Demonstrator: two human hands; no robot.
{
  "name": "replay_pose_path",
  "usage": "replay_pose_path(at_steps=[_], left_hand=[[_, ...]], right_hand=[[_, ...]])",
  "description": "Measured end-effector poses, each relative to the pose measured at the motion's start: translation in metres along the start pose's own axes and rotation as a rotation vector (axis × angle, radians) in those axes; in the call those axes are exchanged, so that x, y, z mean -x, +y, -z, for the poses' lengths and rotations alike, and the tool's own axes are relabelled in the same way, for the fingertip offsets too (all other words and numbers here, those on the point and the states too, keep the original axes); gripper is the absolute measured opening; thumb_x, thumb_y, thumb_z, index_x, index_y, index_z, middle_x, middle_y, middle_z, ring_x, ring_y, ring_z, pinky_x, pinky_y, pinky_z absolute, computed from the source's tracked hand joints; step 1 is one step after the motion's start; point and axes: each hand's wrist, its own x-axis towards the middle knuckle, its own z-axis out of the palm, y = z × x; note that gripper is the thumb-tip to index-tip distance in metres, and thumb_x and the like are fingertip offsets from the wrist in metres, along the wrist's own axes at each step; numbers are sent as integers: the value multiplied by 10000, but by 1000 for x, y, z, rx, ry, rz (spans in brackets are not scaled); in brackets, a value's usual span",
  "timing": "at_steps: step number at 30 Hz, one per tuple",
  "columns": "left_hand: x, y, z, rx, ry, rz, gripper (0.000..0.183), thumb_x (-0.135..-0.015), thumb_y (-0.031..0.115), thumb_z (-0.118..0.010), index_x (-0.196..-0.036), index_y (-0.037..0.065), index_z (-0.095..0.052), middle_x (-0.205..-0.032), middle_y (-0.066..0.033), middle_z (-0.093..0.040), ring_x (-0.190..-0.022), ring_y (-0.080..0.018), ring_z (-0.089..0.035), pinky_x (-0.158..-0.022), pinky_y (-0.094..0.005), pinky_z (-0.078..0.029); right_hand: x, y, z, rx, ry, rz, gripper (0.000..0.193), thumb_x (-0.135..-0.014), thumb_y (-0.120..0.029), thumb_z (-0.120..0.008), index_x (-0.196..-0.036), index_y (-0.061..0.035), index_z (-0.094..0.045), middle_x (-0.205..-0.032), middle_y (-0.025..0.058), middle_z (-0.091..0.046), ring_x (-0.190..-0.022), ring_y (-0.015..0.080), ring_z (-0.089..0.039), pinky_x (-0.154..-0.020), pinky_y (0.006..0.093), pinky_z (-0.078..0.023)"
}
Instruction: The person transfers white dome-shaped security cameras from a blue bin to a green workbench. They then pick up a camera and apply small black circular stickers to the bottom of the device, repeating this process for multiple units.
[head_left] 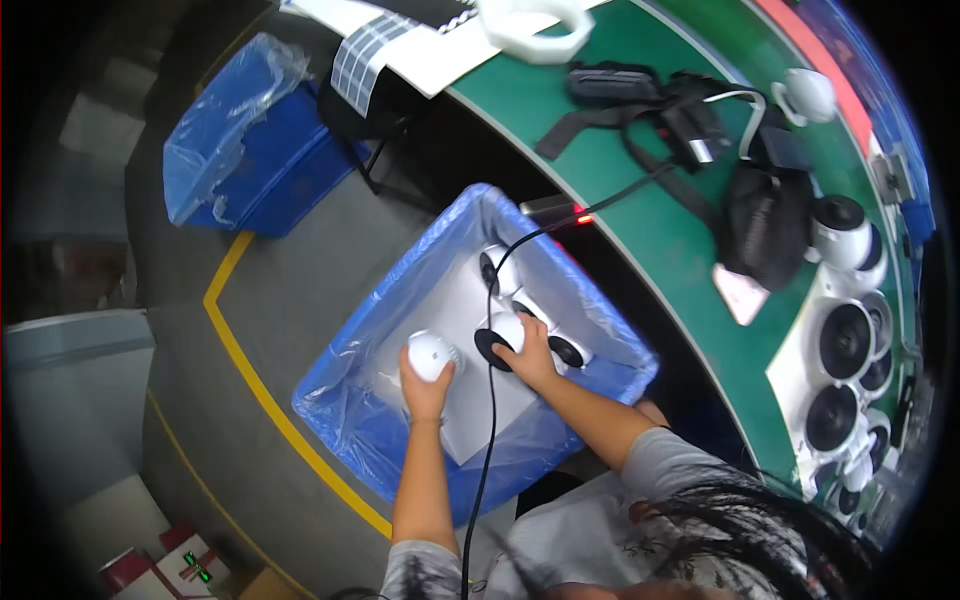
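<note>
Both my hands reach into a blue bin [335,352] lined with clear plastic. My left hand [427,396] is closed round a white ball-shaped unit [430,355], whose smooth white side faces up. To its right, my right hand [535,358] grips another white ball-shaped unit with a black round face [506,328]; the thumb lies by the black part. Just beyond and beside the right hand are more such units: one farther up [507,268] and one with its black face showing [568,351]. A white sheet [470,425] lies beneath them. A black cable [491,430] hangs across the view over the bin.
On the right, a green workbench [640,210] carries a black bag [765,225], straps, and several white units with black faces [845,340]. A second blue bin [290,165] with a plastic liner stands at upper left. A yellow line [270,385] marks the grey floor.
</note>
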Motion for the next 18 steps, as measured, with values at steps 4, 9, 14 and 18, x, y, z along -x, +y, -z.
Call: replay_pose_path(at_steps=[4,9,14,18], left_hand=[[-49,-25,-56,-54,-30,-68,827,-596,236,-754,-1246,-40,-324,-1209,-246,-421,-1127,-364,-408,-964,-387,-319],[-97,-34,-115,46,85,-87,823,-606,213,-751,-1239,-74,-309,-1252,-271,-355,-1172,-387,-344,-1000,-404,-268],[-113,-59,-174,247,178,-64,883,-606,176,-754,-1270,-85,-236,-1305,-260,-283,-1220,-365,-285,-1034,-405,-204],[-93,-67,-152,255,24,-3,1050,-608,226,-769,-1333,-60,-65,-1392,-246,-86,-1300,-333,-107,-1069,-389,-90]], right_hand=[[-10,49,-65,70,118,-10,729,-647,-215,-728,-1214,4,-326,-1185,227,-323,-1103,392,-362,-929,405,-343],[-20,60,-79,293,84,-70,743,-632,-265,-733,-1202,11,-344,-1171,188,-366,-1115,349,-380,-898,424,-358],[-5,54,-38,735,-162,73,859,-652,-404,-683,-1300,-26,-266,-1323,162,-269,-1162,322,-363,-914,465,-332],[23,18,40,478,-733,16,556,-744,-311,-610,-1192,-35,-430,-1181,194,-462,-993,354,-514,-859,417,-410]])
